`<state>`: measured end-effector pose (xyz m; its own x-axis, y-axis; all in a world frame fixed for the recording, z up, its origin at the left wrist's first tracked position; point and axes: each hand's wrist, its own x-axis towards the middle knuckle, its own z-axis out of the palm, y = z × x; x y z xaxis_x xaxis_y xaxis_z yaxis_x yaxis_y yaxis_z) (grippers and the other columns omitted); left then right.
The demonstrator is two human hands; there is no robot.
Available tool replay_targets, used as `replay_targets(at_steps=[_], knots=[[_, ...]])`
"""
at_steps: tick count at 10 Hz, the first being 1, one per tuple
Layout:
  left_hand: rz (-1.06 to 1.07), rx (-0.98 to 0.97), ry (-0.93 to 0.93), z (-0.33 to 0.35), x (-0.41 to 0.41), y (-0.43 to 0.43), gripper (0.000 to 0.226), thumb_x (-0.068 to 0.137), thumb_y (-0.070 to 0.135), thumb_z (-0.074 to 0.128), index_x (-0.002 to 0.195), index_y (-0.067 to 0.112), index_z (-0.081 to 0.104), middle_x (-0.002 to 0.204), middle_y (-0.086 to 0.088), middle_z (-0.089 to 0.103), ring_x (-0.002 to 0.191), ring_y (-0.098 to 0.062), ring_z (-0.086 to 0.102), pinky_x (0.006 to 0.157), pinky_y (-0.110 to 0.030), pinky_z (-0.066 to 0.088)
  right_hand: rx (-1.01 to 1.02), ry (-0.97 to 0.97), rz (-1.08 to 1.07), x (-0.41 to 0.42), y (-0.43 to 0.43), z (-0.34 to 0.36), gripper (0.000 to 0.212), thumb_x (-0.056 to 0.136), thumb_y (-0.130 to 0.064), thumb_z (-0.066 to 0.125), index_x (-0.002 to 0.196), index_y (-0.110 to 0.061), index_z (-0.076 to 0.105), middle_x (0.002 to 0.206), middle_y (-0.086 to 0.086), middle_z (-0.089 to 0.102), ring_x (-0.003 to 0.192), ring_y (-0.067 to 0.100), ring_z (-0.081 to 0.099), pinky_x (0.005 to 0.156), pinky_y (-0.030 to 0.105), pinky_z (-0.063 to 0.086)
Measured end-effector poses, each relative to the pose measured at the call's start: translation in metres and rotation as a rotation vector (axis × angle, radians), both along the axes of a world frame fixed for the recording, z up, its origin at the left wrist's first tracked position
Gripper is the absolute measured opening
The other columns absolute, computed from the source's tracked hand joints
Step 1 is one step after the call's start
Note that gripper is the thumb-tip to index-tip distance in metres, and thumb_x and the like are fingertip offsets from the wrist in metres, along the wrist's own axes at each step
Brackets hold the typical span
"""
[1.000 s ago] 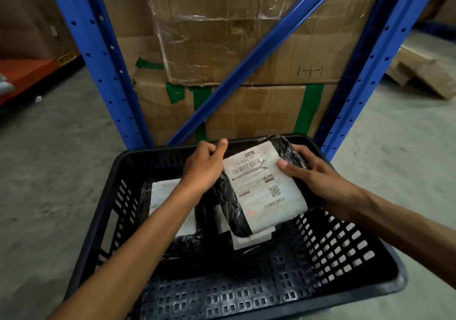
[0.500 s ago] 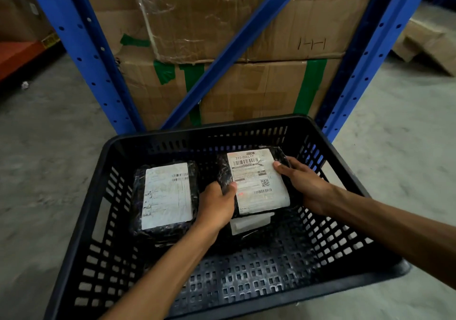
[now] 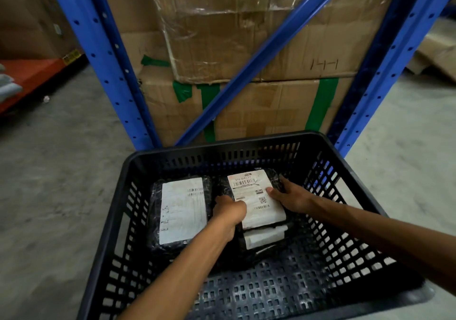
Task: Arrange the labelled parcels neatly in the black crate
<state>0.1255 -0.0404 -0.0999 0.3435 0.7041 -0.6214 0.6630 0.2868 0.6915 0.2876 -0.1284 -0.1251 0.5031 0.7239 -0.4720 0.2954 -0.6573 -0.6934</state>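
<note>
Compared with half a second ago, both hands sit in much the same place on the top parcel [image 3: 256, 197], which remains flat in the black crate [image 3: 246, 144]; the left hand [image 3: 228, 212] has shifted from the parcel's near-left corner to its left edge, and the crate appears lower in view. The left hand's fingers curl around that edge at 9 o'clock, fingertips hidden beneath the wrapping. The right hand [image 3: 292, 197] presses the 3 o'clock edge, thumb lying on the white label, remaining fingers spread along the black wrap. Under the top parcel, a second parcel [image 3: 265, 237] shows only a strip of label at 6 o'clock; its outline is lost against the dark crate floor. A third parcel [image 3: 181, 211] lies label-up, just beside the left hand at 9 o'clock. Label text is mostly illegible. The crate's near rim is cut off by the frame. Behind the crate stand a blue rack [image 3: 103, 55] and cardboard boxes [image 3: 222, 35].
</note>
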Motion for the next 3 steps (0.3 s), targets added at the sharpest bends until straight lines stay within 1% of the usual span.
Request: replay_targets(at_steps=[1,2,3], knots=[[-0.017,-0.164,-0.143,0.035,-0.009,0.009,0.066,0.093,0.022,0.058,0.151,0.011,0.03,0.152,-0.011,0.043,0.137,-0.033,0.043,0.104,-0.038,0.04,-0.179,-0.206,0.175,-0.003,-0.004,0.042,0.075,0.1,-0.041,0.05,0.159,-0.017,0.011,0.16,0.013,0.037,0.146,0.03,0.036,0.117,0.033,0.028],[-0.124,-0.086,-0.198,0.081,-0.028,0.019,0.069,0.094,0.037,0.058,0.155,0.022,0.03,0.16,-0.002,0.033,0.142,-0.026,0.037,0.109,-0.042,0.037,-0.323,-0.349,0.377,-0.009,-0.019,0.102,0.079,0.101,-0.049,0.042,0.16,-0.018,0.002,0.168,0.009,0.012,0.154,0.026,0.018,0.122,0.033,0.016],[-0.258,0.187,-0.125,0.119,-0.068,0.012,0.063,0.093,0.051,0.053,0.152,0.036,0.037,0.164,0.006,0.027,0.149,-0.016,0.027,0.116,-0.033,0.026,-0.28,-0.44,0.375,-0.026,-0.046,0.159,0.081,0.095,-0.062,0.043,0.16,-0.028,0.009,0.169,-0.002,0.01,0.154,0.017,0.018,0.122,0.029,0.015]])
